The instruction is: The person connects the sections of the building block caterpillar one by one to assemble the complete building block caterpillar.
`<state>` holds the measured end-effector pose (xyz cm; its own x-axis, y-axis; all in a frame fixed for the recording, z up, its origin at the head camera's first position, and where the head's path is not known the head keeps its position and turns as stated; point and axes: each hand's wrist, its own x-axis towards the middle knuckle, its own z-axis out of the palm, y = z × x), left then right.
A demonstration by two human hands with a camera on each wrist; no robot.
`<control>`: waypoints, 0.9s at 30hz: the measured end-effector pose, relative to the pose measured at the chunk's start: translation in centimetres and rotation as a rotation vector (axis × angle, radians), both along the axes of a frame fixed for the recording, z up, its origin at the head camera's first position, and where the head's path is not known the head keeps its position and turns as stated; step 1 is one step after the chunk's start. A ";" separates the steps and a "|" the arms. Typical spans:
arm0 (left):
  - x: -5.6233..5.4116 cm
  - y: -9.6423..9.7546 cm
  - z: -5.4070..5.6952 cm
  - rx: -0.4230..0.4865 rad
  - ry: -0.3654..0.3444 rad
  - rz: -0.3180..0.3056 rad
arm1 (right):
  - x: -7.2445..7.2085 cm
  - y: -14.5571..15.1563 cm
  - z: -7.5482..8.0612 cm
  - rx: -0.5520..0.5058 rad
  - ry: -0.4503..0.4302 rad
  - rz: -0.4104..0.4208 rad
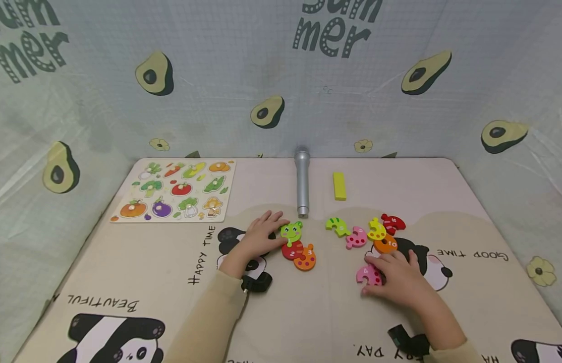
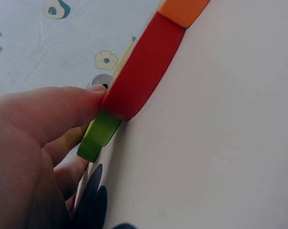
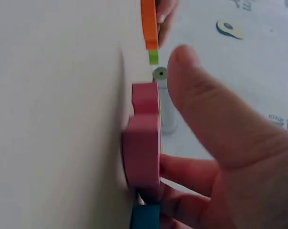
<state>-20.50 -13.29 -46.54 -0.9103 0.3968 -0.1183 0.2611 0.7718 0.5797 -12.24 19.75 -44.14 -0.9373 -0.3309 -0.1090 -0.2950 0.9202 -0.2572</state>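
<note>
My left hand (image 1: 259, 238) pinches a green caterpillar-head puzzle piece (image 1: 292, 231) with a smiling face. Joined to it are a red piece (image 1: 290, 251) marked 2 and an orange spotted piece (image 1: 303, 263) marked 3. In the left wrist view the thumb tip touches the red piece's edge (image 2: 146, 67), near the green piece. My right hand (image 1: 401, 280) is over a pink piece (image 1: 364, 274) marked 4. In the right wrist view its fingers touch that pink piece, while the thumb stands apart from it. A blue piece (image 3: 145, 218) lies by the fingers, mostly hidden.
Beyond my right hand lie loose orange (image 1: 384, 245), yellow (image 1: 376, 230), red (image 1: 394, 223), pink (image 1: 356, 239) and green (image 1: 337, 225) pieces. Farther back are a silver cylinder (image 1: 302, 181), a yellow block (image 1: 339, 185) and a vegetable puzzle board (image 1: 199, 201) at left.
</note>
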 end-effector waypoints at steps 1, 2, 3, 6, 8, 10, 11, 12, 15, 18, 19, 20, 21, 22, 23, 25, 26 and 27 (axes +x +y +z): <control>0.0 0.0 0.0 -0.001 0.000 -0.001 | 0.1 0.0 0.2 0.001 -0.017 -0.006; 0.0 0.0 0.0 -0.001 0.000 -0.002 | 0.2 0.0 0.4 -0.001 -0.034 -0.013; 0.0 0.0 0.0 -0.001 0.000 -0.002 | 0.3 0.0 0.5 -0.007 -0.051 -0.018; 0.0 0.0 0.0 0.002 0.001 0.002 | 0.4 0.1 0.7 -0.034 -0.091 -0.015; 0.1 0.0 0.0 0.006 0.002 0.004 | 0.4 0.1 0.7 -0.045 -0.102 0.001; 0.1 0.0 0.0 0.010 0.004 0.006 | 0.4 0.1 0.6 -0.044 -0.100 0.021; 0.1 0.0 0.0 0.008 0.004 0.006 | 0.3 0.1 0.5 -0.047 -0.094 0.030; 0.1 -0.1 0.0 0.006 0.006 0.005 | 0.3 0.0 0.5 -0.052 -0.083 0.039; 0.0 0.1 0.1 -0.005 -0.001 0.001 | 0.0 -0.3 0.5 -0.084 -0.065 0.059; -0.1 0.2 0.2 -0.007 -0.001 0.000 | -0.7 -1.5 0.7 -0.149 -0.076 0.083; -0.1 0.2 0.3 -0.005 0.001 -0.001 | -1.1 -2.1 0.8 -0.180 -0.087 0.084; -0.1 0.2 0.3 -0.004 0.006 0.000 | -1.6 -2.7 0.8 -0.215 -0.099 0.083; -0.2 0.2 0.4 -0.002 0.011 0.001 | -2.1 -3.4 0.8 -0.254 -0.107 0.085; -0.2 0.1 0.4 -0.007 0.016 0.001 | -2.6 -4.2 0.8 -0.291 -0.118 0.085; -0.1 0.1 0.3 -0.004 0.021 0.000 | -3.1 -4.9 0.7 -0.328 -0.128 0.084; 0.0 0.1 0.3 -0.001 0.021 0.001 | -4.1 -6.3 0.5 -0.382 -0.144 0.079; 0.0 0.1 0.2 0.001 0.022 0.002 | -4.5 -6.9 0.4 -0.397 -0.153 0.081; 0.1 0.1 0.1 0.006 0.022 0.001 | -4.9 -7.4 0.4 -0.406 -0.160 0.089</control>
<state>-20.44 -13.16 -46.39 -0.9129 0.3968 -0.0957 0.2735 0.7688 0.5780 -17.09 12.33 -43.77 -0.8853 -0.4553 -0.0949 -0.2956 0.7084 -0.6410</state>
